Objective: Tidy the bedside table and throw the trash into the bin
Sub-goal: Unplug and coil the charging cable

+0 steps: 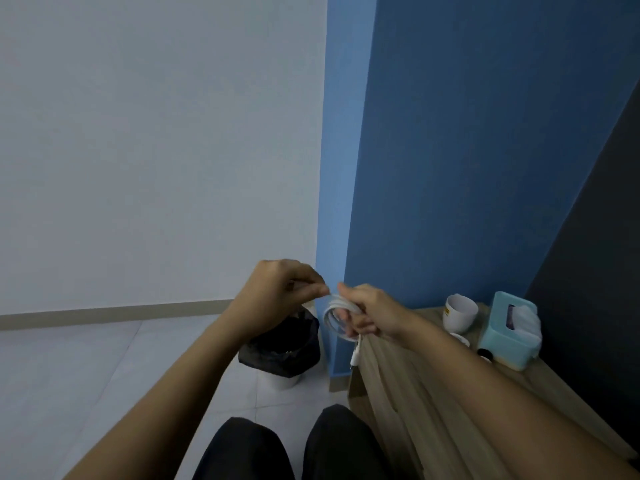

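My knees (287, 445), nearest. My right hand (367, 315) grips a coiled white cable (337, 318); my left hand (277, 292) pinches its end. Bin (282, 351) far left; table (450, 403) right, bearing cup (459, 313) (label unreadable) and tissue box (509, 330).

- A single view, from a wide-angle camera worn on the person's head.
- It faces forward and down, toward a room corner where a pale wall (156, 140) meets a blue wall (485, 150).
- Both forearms reach in from the bottom edge, close to the lens.
- The worktop (408, 382) sits low right, the floor (86, 368) low left; straight edges bow toward the frame borders.
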